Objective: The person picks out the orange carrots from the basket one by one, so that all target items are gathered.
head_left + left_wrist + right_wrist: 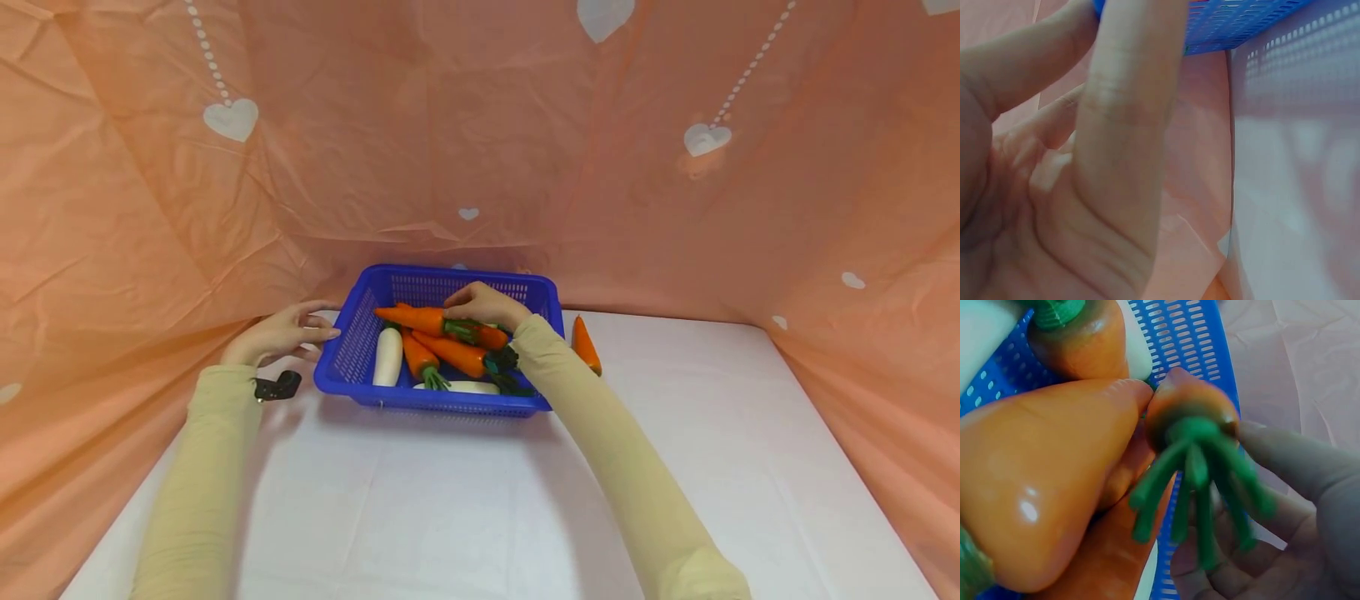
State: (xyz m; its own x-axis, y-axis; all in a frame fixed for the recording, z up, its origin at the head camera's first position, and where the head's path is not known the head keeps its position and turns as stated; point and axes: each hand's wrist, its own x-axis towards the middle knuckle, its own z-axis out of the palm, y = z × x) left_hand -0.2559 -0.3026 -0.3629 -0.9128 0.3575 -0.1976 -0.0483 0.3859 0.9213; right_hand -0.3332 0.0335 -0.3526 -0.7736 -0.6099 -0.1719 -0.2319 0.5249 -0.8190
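Observation:
My right hand [487, 306] pinches a carrot [415, 318] by its thick end, over the pile inside the blue plastic basket [448, 400]. In the right wrist view its green stalks [1197, 469] point toward the camera, with fingertips beside the top. At the basket's left rim is my left hand [281, 335], its fingers extended against the edge; the left wrist view shows these fingers [1125, 112] reaching up to the blue wall. Beneath the held carrot lie several more carrots [453, 354], some with green or dark tops, and white elongated vegetables [387, 358].
Another carrot [586, 346] lies on the white table [712, 433] just right of the basket, partly behind the right sleeve. An orange-pink cloth [510, 167] with white hearts hangs behind and on both sides. A small black device [279, 386] sits at the left wrist.

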